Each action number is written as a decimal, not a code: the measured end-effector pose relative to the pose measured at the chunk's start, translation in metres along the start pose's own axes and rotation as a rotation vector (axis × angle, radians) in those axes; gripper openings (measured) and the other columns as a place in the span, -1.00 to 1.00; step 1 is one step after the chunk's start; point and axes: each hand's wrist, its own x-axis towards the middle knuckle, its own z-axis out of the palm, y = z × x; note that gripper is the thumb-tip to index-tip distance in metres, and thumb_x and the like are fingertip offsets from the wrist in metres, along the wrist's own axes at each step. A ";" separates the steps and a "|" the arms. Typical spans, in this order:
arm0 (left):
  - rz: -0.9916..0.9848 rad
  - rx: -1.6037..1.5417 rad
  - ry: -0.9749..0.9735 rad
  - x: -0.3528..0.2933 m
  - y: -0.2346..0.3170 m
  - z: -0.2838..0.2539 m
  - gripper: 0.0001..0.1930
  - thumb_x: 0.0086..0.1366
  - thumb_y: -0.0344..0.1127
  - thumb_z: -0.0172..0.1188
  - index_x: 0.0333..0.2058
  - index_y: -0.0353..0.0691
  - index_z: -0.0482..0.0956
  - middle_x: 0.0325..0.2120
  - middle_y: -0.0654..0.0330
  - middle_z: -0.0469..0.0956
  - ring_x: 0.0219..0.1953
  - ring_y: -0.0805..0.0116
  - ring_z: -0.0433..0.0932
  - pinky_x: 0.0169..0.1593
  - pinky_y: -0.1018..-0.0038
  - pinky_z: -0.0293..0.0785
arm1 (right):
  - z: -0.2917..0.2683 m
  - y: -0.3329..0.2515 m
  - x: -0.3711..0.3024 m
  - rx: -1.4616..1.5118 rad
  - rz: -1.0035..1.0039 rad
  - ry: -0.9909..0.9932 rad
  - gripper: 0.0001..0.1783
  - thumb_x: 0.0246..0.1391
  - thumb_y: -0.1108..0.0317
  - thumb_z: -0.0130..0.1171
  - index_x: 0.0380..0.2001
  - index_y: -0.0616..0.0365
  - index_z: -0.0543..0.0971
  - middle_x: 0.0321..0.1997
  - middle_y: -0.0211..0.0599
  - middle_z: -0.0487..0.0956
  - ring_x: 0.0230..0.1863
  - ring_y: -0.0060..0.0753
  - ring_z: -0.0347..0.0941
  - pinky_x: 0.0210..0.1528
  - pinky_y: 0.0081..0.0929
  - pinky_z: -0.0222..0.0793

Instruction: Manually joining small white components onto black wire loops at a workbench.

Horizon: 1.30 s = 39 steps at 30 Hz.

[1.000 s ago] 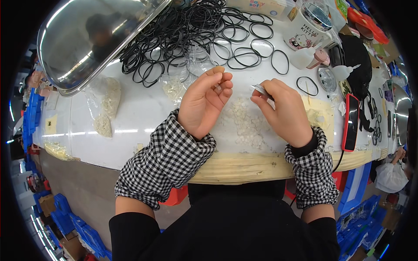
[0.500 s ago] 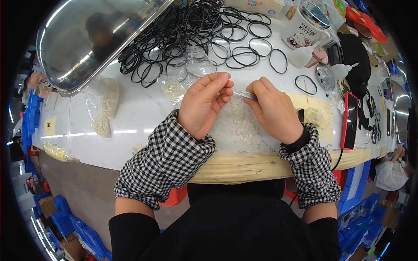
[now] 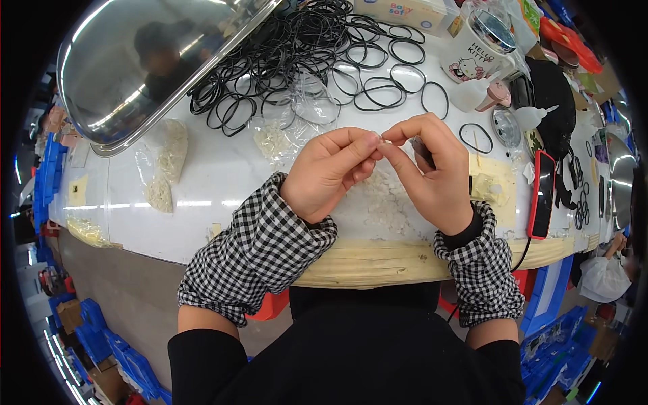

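Observation:
My left hand (image 3: pixel 327 172) is closed in a pinch, thumb against forefinger, on a tiny pale piece too small to name. Its fingertips meet those of my right hand (image 3: pixel 439 179) above the table. The right thumb and forefinger pinch at the same spot. Tucked within the curled right fingers is a small, dark grey metal tool (image 3: pixel 424 152), mostly hidden, its kind unclear. Below both hands lies a loose scatter of small whitish translucent pieces (image 3: pixel 391 212). Past my left hand rests a clear bag of similar pieces (image 3: pixel 271 140).
Black rubber rings (image 3: pixel 297 40) are heaped at the back, beside a large shiny metal tray (image 3: pixel 155 61). Another bag of pale pieces (image 3: pixel 162 172) lies left. A red-cased phone (image 3: pixel 542 196) with a cable, a white cup (image 3: pixel 476 50) and a plastic box (image 3: pixel 405 12) stand right and back.
My right hand has come up and left to the left fingertips. The metal tool, earlier pointing out from the right fingertips, now sits back inside that hand.

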 end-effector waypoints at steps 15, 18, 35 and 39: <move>-0.034 -0.141 -0.154 -0.002 0.000 0.009 -0.74 0.41 -0.16 -0.10 -0.22 -0.25 0.40 -0.45 0.37 0.35 -0.50 0.64 0.19 -0.34 0.67 0.22 | 0.001 -0.008 -0.004 0.063 0.041 -0.013 -0.79 -0.05 0.35 0.28 -0.49 0.21 0.46 -0.57 -0.38 0.42 -0.64 -0.59 0.28 -0.65 -0.62 0.11; 0.027 -0.167 -0.270 0.001 -0.004 0.003 -0.73 0.41 -0.14 -0.11 -0.22 -0.24 0.38 -0.46 0.36 0.35 -0.49 0.64 0.20 -0.33 0.67 0.23 | 0.002 -0.004 -0.005 -0.045 -0.008 -0.054 -0.68 -0.01 0.20 0.27 -0.55 0.20 0.42 -0.63 -0.34 0.40 -0.68 -0.46 0.28 -0.65 -0.55 0.14; 0.038 -0.112 -0.238 -0.001 -0.005 0.007 -0.69 0.40 -0.09 -0.09 -0.13 -0.22 0.40 -0.51 0.42 0.35 -0.48 0.64 0.21 -0.31 0.66 0.21 | 0.005 -0.005 -0.010 -0.201 -0.029 -0.073 -0.66 0.07 0.16 0.18 -0.57 0.17 0.39 -0.65 -0.29 0.42 -0.67 -0.27 0.35 -0.64 -0.44 0.22; 0.045 -0.110 -0.225 -0.002 -0.005 0.007 -0.69 0.39 -0.08 -0.08 -0.14 -0.21 0.41 -0.51 0.43 0.35 -0.49 0.64 0.20 -0.32 0.66 0.21 | 0.005 -0.006 -0.010 -0.207 -0.037 -0.066 -0.67 0.07 0.16 0.17 -0.57 0.16 0.40 -0.66 -0.30 0.42 -0.67 -0.28 0.35 -0.64 -0.45 0.22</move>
